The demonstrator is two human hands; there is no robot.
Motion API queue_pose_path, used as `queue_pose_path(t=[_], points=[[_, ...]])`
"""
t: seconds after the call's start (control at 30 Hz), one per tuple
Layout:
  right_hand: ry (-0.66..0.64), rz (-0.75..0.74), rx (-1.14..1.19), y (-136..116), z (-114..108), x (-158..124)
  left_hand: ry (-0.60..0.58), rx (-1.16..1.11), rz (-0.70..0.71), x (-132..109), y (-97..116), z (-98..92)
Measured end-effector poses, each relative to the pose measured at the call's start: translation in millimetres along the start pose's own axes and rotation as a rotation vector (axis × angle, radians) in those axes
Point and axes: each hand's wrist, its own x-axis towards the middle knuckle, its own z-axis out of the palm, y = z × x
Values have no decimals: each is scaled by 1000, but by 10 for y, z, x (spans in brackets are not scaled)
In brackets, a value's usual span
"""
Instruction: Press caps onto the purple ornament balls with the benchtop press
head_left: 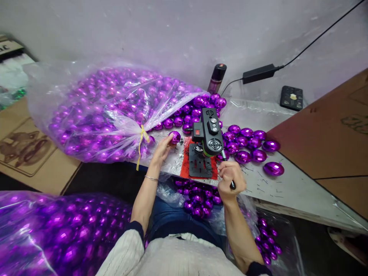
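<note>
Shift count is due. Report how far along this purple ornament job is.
Done, probably: the ornaments in the open bag on the lap. In hand: the left hand holds one ornament beside the small press, and the right hand grips its lever. Left, probably: the loose ornaments on the table right of the press. Whether the tied bag is finished stock, I cannot tell.
</note>
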Motion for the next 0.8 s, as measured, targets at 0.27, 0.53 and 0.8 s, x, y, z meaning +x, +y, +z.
queue_pose_path(t=[0.27,0.53,0.8], points=[[17,84,-27,-80,9,157,-115,135,64,-537,-592,475],[-55,35,-28,-84,-62,190,24,430,358,-558,-522,588],[-207,-103,-96,-131,-159,385,-453,452,484,-1595,-867,625]])
